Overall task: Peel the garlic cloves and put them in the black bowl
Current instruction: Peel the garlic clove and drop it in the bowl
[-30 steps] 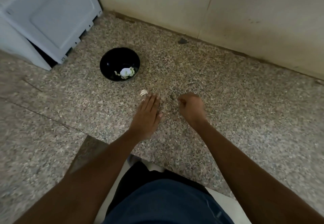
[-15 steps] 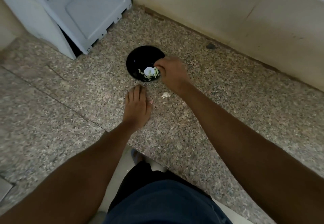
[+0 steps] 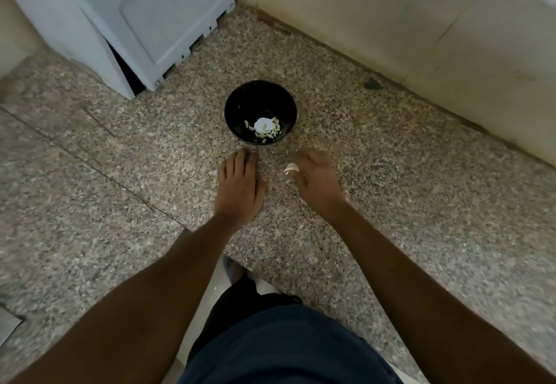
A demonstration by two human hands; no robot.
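The black bowl stands on the speckled stone counter and holds several pale peeled garlic cloves. My left hand lies flat on the counter just in front of the bowl, fingers straight, holding nothing. My right hand hovers to its right with loosely bent, blurred fingers. A small whitish garlic piece lies on the counter at the right hand's thumb side. Whether the hand touches it cannot be told.
A white appliance stands at the back left, close behind the bowl. A cream wall runs along the counter's far edge, with a dark spot near its foot. The counter's front edge is by my body.
My right hand has drawn back from over the bowl to beside the garlic piece on the counter. My left hand stays flat in place.
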